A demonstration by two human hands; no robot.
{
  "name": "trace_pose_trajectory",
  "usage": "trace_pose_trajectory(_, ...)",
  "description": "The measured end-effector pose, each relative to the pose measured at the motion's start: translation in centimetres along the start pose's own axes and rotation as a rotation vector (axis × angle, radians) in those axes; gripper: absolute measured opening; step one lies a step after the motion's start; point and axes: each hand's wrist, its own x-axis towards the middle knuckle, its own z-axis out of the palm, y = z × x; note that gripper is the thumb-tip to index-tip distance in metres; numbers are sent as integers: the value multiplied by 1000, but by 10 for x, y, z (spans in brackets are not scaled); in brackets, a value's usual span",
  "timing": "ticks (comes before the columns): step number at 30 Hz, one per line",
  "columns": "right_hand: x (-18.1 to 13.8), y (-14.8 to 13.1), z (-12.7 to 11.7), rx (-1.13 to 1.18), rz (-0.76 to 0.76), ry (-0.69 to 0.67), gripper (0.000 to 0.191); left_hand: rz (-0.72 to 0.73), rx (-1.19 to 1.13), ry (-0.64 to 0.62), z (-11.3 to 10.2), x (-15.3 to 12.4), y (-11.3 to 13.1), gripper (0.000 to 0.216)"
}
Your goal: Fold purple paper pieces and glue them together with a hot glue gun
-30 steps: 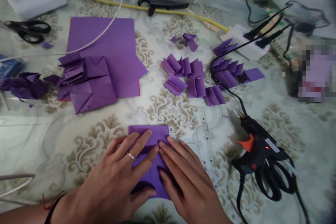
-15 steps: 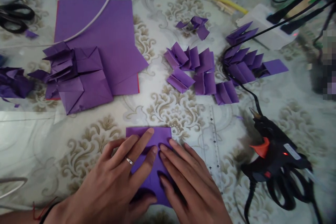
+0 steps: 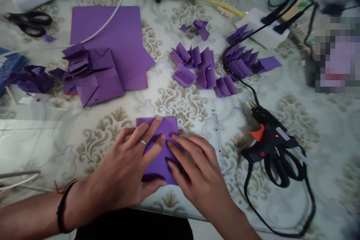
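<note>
A small purple paper square [image 3: 159, 158] lies on the patterned table near the front edge. My left hand [image 3: 126, 170], with a ring on one finger, lies flat on its left half, fingers stretched out and pressing down. My right hand [image 3: 197, 174] rests on its right half, fingertips pressing the paper near the middle crease. The two hands meet over the sheet and hide most of it.
A black glue gun [image 3: 268, 140] with cable and black scissors [image 3: 284, 168] lie at the right. A clear ruler [image 3: 217, 129] sits beside the paper. Folded purple pieces [image 3: 205, 71] are behind, purple sheets [image 3: 112, 41] at the left, other scissors [image 3: 29, 24] at the far left.
The view shifted, so the table edge and my forearms now show. Both hands stay pressed on the purple square; the right fingers have curled slightly.
</note>
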Motion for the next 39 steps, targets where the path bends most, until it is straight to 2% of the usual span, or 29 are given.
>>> trace_pose_trajectory(4,-7,-10,-1,4,16,18,22,26,60,27,-1,0,1,78)
trace_pose_trajectory(11,-16,-23,-1,5,-35,-21,25,53,134,17,-3,-1,1,77)
trace_pose_trajectory(15,-24,-27,-5,7,22,5,25,59,146,24,-4,0,1,80)
trace_pose_trajectory(21,-33,-31,-4,-120,114,41,31,44,95,6,-5,0,2,79)
trace_pose_trajectory(27,-29,-32,-3,-202,135,14,34,28,67,-33,-6,1,2,79)
trace_pose_trajectory(39,-7,-24,-2,-364,111,-101,40,34,106,-33,-4,0,3,82)
